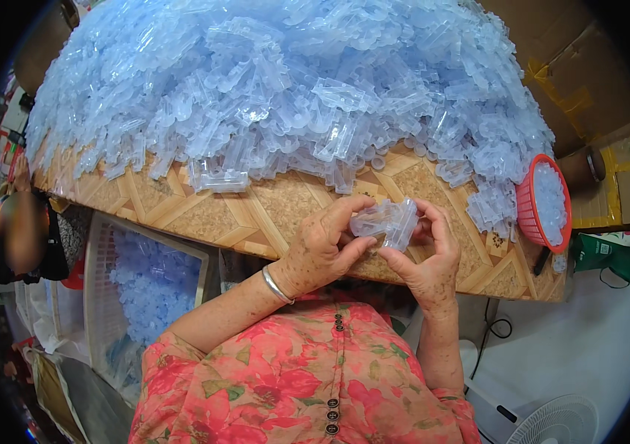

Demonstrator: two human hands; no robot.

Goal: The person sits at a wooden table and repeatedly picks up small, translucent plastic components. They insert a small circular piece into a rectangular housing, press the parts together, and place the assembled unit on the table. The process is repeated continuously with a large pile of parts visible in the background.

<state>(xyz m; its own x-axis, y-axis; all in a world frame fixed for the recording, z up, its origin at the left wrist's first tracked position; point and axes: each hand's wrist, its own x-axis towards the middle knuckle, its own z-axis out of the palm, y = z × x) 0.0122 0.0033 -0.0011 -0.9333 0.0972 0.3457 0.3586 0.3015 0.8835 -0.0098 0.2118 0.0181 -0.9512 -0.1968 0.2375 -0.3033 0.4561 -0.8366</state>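
Between my two hands, just over the table's near edge, are clear plastic pieces (pixel 396 224). My left hand (pixel 324 240) has its thumb and fingers closed on the left end of them. My right hand (pixel 433 255) pinches the right end, where one piece stands at an angle. Whether the pieces are joined or only held together, I cannot tell. Beyond my hands a large heap of similar clear, bluish plastic pieces (pixel 278 96) covers most of the wood-patterned table (pixel 270 203).
A red basket (pixel 528 200) of small clear parts stands at the table's right edge, beside a black marker-like object (pixel 542 260). Left below the table is a pale crate (pixel 100 259) of plastic parts. Cardboard boxes (pixel 581 89) stand far right, a white fan (pixel 557 422) lower right. Another person (pixel 19 229) is at left.
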